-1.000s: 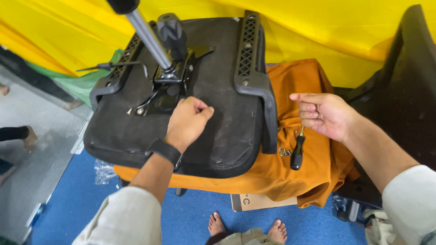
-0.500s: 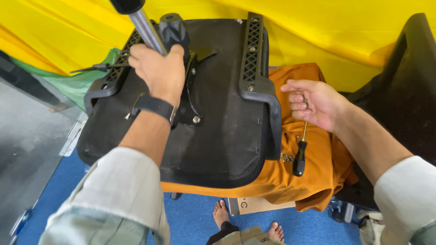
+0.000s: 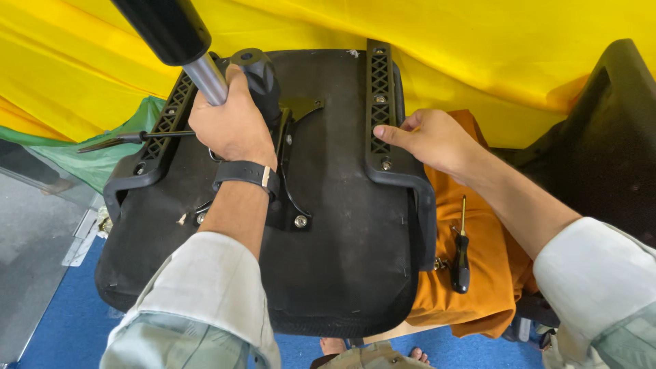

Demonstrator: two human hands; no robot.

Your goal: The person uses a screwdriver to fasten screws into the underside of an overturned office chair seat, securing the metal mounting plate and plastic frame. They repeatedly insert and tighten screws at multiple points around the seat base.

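Head cam: my left hand (image 3: 232, 126) grips gas cylinder (image 3: 205, 75) on upturned chair seat (image 3: 342, 260). Right hand (image 3: 430, 140) open, flat on armrest bracket (image 3: 380, 102); screwdriver (image 3: 462, 256) nearby on orange cloth (image 3: 478, 301).

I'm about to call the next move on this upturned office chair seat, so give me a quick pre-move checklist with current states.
1. Left hand gripping the gas lift cylinder at the seat mechanism: ok.
2. Right hand steadying the right armrest bracket: ok, fingers lie on it.
3. Chair seat resting underside up on the orange cloth: ok.
4. Screwdriver within reach: ok, lying on the cloth beside the seat, untouched.
5. Mechanism plate bolts seated: one bolt head shows; tightness cannot tell.
6. Adjustment lever clear of both hands: ok, sticking out past the left bracket.
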